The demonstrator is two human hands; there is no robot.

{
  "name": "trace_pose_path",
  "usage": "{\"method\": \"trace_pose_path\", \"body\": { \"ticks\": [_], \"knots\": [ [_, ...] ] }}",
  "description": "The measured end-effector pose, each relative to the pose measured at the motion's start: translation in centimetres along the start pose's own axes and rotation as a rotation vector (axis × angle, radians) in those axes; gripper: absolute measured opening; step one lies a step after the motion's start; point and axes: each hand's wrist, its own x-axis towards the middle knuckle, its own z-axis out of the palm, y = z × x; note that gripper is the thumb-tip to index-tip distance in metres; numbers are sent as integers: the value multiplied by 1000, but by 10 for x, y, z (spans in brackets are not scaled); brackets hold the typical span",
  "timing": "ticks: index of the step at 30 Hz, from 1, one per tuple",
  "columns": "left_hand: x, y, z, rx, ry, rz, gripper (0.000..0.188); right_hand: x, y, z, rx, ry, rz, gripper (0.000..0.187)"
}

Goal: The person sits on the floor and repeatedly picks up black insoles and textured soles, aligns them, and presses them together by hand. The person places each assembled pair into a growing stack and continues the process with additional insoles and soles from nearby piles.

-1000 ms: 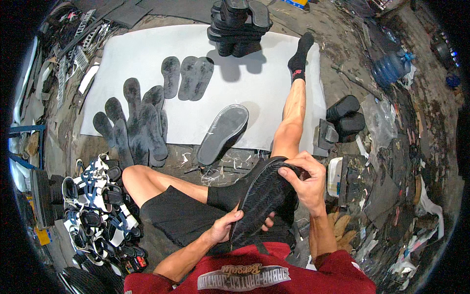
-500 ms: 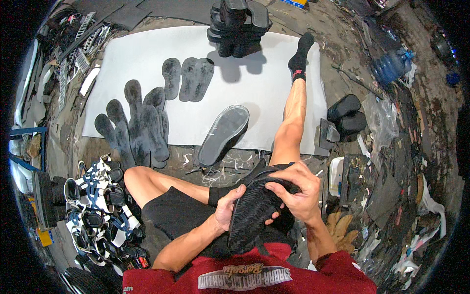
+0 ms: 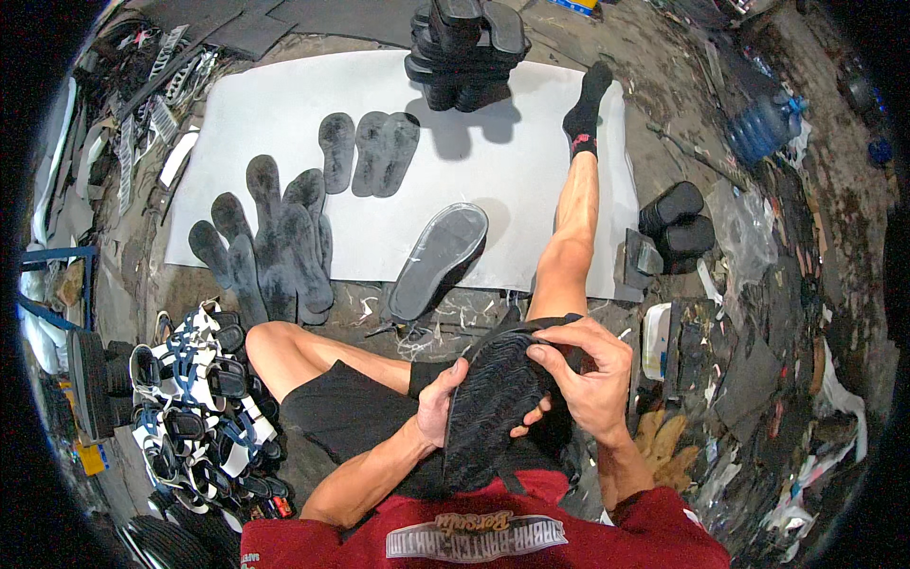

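Observation:
Over my lap I hold a black sandal sole [image 3: 495, 403] with its wavy ridged tread turned up toward me. My left hand [image 3: 441, 403] is wrapped around its left edge, thumb on top, while some fingertips show past the sole's right side. My right hand [image 3: 595, 372] pinches the far right end between thumb and fingers, at the rim. On the white sheet [image 3: 531, 190] ahead lies one grey sole [image 3: 438, 261] with a pale rim. The underside of the held piece is hidden.
Several grey-black insoles [image 3: 267, 242] lie overlapping on the sheet's left. A stack of black soles [image 3: 464, 57] stands at its far edge. White, navy and black sandal straps [image 3: 199, 408] are heaped left. Right are black soles [image 3: 684, 232], a glove [image 3: 664, 446], a water jug [image 3: 758, 128] and scraps.
My right thumb has shifted slightly along the sole's far edge, and the sole has tilted a little, showing more tread. The whole view has moved slightly.

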Motion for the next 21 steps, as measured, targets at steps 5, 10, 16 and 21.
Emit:
{"method": "trace_pose_path", "body": {
  "ticks": [5,10,16,21],
  "knots": [
    [1,-7,-8,68,63,16,100,-5,-8,10,-15,64,57,16],
    [-5,-3,-10,69,77,30,101,-7,-15,22,-278,200,-8,51],
    [-11,30,6,430,392,206,71,-14,-10,48,-62,62,45,29],
    [6,44,67,1574,728,595,32,-6,-35,63,67,82,207,37]
  ]
}}
